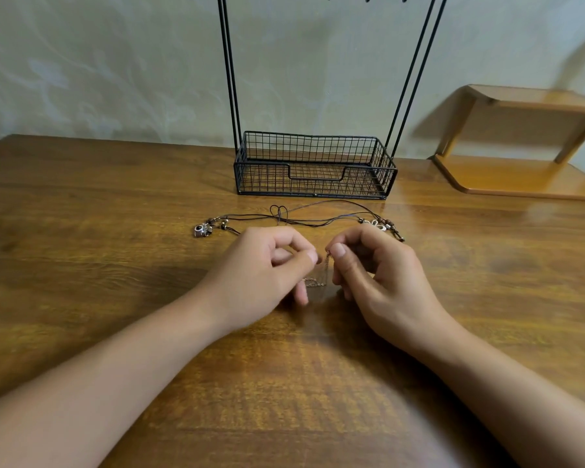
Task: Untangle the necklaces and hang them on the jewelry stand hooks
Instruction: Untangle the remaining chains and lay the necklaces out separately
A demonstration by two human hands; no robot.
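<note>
Necklaces: a thin chain (320, 276) hangs between the two hands, low over the table (115, 231); its lower loops appear to reach the wood. Chain is fine and partly blurred, so its tangle cannot be made out. Two dark cord necklaces (301, 216) lie on the table just behind the hands, their cords crossing and looped near the middle. One ends at left in a small metal camera-shaped pendant (201, 230) with beads; the other ends at right in beads and a pale pendant (379, 226), partly hidden by the right hand.

Head view, containers: jewelry stand (313, 163) sits at the back of the table against the wall. Its black wire basket base holds nothing visible. Hooks at the top edge are cut off by the frame; no necklace seen on them.

Hands: left hand (267, 265) has fingers curled, thumb and forefinger pinched together at the chain's upper end. Right hand (375, 275) likewise curled, thumb and forefinger pinching the chain. The fingertips of the two hands are nearly touching. Both forearms are bare, reaching in from the near edge.

A wooden shelf (520, 143) stands at back right.
</note>
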